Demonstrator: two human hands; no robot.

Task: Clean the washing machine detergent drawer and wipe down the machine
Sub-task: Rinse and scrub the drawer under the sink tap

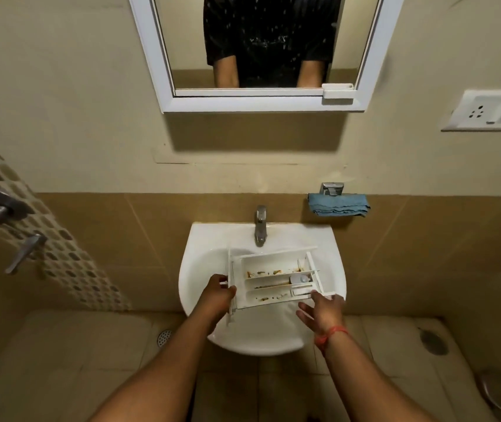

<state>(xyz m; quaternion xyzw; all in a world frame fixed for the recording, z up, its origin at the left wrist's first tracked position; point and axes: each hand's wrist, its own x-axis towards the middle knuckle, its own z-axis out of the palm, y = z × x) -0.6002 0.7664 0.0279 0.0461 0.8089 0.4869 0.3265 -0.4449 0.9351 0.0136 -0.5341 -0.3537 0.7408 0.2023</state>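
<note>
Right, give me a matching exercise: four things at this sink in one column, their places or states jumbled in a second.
1. detergent drawer
2. blue cloth
3. tap
4. mirror

a. folded on a wall holder right of the tap
b. white-framed, on the wall above the sink
c. stained brown, held over the basin
d. at the back of the sink, no water running

Pairs: 1-c, 2-a, 3-d, 4-b

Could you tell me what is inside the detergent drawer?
The detergent drawer holds brownish residue specks along its compartments and a small white cap piece. Its underside, facing the sink, is hidden.
</note>
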